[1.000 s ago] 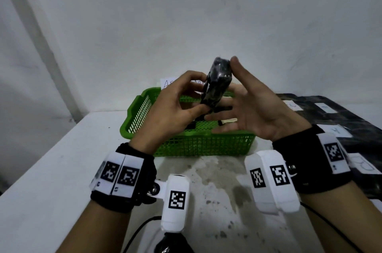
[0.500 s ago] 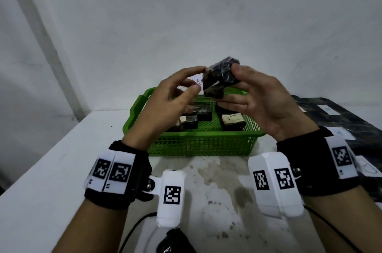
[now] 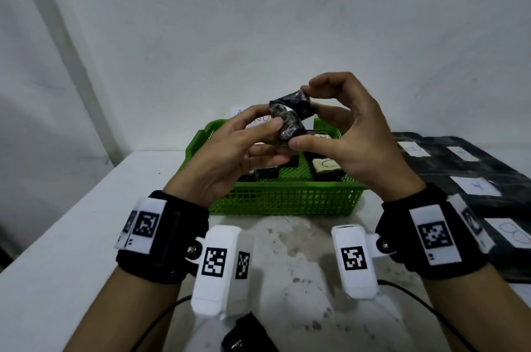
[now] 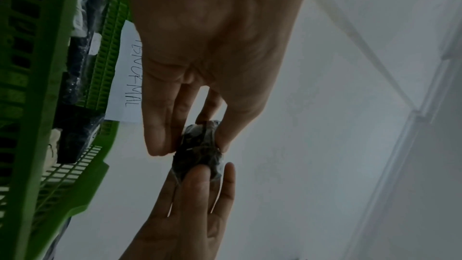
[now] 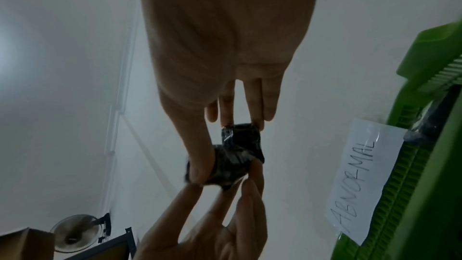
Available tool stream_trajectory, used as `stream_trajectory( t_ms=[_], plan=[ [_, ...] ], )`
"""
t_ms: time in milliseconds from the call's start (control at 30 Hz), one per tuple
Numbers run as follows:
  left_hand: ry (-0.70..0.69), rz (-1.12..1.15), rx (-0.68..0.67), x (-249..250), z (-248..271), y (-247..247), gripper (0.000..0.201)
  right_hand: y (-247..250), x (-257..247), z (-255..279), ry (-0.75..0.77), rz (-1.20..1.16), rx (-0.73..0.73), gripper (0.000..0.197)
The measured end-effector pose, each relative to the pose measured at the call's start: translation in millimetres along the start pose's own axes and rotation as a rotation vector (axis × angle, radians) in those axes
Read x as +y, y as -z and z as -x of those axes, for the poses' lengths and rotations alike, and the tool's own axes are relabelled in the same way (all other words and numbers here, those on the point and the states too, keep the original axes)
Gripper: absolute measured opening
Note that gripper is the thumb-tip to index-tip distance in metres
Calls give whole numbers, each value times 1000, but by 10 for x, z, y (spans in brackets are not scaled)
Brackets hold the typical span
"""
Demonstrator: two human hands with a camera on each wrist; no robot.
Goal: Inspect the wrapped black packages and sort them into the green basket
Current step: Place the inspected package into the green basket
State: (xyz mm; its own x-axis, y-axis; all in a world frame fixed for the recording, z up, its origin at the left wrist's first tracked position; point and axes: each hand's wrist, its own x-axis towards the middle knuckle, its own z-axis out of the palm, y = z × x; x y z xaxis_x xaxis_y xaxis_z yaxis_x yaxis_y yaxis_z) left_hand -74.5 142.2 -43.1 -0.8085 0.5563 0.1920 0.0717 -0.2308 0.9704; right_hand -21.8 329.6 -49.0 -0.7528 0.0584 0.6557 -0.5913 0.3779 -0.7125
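A small black package [image 3: 287, 121] wrapped in clear film hangs in the air above the green basket [image 3: 287, 193]. My left hand [image 3: 270, 121] pinches its left end between thumb and fingers. My right hand [image 3: 301, 117] grips its right end, index finger curled over the top and thumb underneath. The left wrist view shows the package [image 4: 200, 149] pinched by my left hand [image 4: 190, 145]. In the right wrist view the package [image 5: 237, 157] sits between my right hand's [image 5: 228, 149] thumb and fingers. Several wrapped packages [image 3: 324, 165] lie in the basket.
A paper sign reading ABNORMAL [image 5: 362, 175] is fixed to the basket's far wall. To the right lies a black sheet [image 3: 448, 162] with white paper labels [image 3: 477, 186]. The white table [image 3: 71, 236] meets the wall behind the basket. A black device [image 3: 247, 334] lies by the near edge.
The package has been turned from standing upright to lying roughly level. My right hand's straight fingers have curled into a thumb-and-finger grip, and my left hand has shifted its pinch to the left end.
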Motion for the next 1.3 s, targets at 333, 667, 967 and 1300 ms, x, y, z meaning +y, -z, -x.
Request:
stream_trajectory(
  t_ms=[333,667,967,1300],
  plan=[
    [-149,-272,-78,3,66,-60,54,35,-47,-26,-325,-92,18,75],
    [-202,-418,-58,-37,20,31,52,22,-95,-12,-250,-132,16,33],
    [-345,-640,-6,-116,-22,101,55,21,-137,-13,-259,-364,4,13],
    [-281,-498,3,-80,55,242,54,-64,-24,-12,-249,-187,-223,35]
  ],
)
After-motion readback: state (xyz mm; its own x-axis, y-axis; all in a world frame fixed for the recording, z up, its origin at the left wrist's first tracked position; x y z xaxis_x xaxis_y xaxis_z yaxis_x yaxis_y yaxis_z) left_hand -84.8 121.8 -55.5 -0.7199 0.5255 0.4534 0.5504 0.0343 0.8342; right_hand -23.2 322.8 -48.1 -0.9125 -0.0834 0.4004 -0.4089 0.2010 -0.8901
